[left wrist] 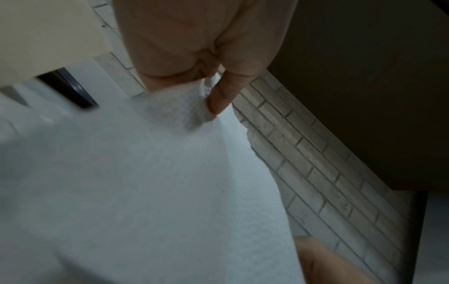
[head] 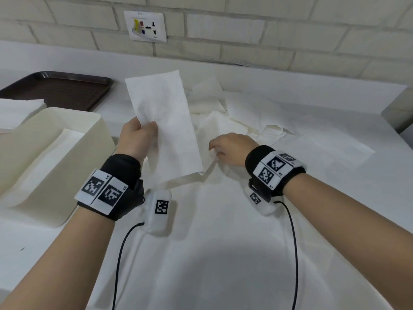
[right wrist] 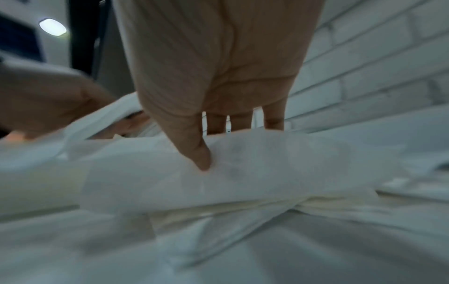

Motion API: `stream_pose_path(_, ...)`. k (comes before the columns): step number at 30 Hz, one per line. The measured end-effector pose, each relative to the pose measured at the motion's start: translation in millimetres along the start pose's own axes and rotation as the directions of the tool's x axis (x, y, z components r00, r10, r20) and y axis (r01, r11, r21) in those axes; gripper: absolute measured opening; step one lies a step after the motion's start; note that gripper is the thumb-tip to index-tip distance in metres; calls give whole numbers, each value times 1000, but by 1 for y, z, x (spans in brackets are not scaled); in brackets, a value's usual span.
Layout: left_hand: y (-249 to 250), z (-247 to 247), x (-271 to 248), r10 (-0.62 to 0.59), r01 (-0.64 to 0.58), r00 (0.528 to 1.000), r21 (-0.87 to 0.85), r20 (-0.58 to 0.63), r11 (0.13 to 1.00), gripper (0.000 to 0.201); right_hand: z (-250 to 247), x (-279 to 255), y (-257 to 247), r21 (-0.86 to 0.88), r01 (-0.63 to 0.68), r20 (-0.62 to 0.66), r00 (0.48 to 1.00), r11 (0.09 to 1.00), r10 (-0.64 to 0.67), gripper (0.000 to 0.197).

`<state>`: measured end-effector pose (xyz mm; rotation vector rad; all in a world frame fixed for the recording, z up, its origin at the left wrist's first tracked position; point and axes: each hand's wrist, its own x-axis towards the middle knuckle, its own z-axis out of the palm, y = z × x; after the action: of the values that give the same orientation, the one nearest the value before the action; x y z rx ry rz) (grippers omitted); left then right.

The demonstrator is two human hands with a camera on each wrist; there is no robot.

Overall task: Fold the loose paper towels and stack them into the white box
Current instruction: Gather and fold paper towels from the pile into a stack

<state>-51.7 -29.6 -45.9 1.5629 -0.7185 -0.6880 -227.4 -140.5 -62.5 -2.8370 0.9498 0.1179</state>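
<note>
Folded towel (head: 165,121) is up in the air, pinched by left hand (head: 137,139) between thumb and fingers at its lower left edge; it hangs as a long strip, top end tilted away from the person. White box (head: 73,130) sits just left of that hand, w/ a flat sheet already lying inside. Right hand (head: 232,149) is down on the loose pile (head: 245,121) just beyond and right of it; wrist view shows thumb (right wrist: 201,153) pressed on a raised fold w/ fingers behind it, so it's grasping the next towel.

Step in hand, as I read it: drop the folded strip into the box while the other hand readies the next sheet. To do it well: keep the pinch near the edge so the fold doesn't spring open, swing left over the box rim, lay it flat and square on the sheet already there, let go only once it rests. Right hand should lift one layer only; pile is thin and overlapping, so two could come up together.

Hard to tell: how many towels are in the box, since near wall hides the bottom. Left wrist view is blurred, mostly white paper. Sheet edges in the pile merge w/ the white table (head: 335,198). Dark tray (head: 62,88) beyond the box is partly cut off.
</note>
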Motion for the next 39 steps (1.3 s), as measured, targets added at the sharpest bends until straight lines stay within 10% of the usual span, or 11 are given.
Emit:
stream_pose_path(6,-1,-5,2,17,-19,999,-59,-40,998,36,-15,-6,14,665,8,-277,931,747,237,9)
stream_pose_path(17,0,11,-8,-3,6,999,-73,43,997,53,-48,-22,9,970,151,-223,870,193,439,20)
stream_pose_path(26,17,41,-29,-8,63,984,-305,179,950,34,-33,-11,-23,902,-169,-7,914,398,405,43)
stream_pose_path(35,11,46,-31,4,15,995,-183,104,983,42,-29,-7,-35,939,-139,16,932,316,362,22)
stream_pose_path(39,8,43,-30,87,-81,993,-72,82,994,36,-29,-9,-26,889,-138,0,954,437,301,46)
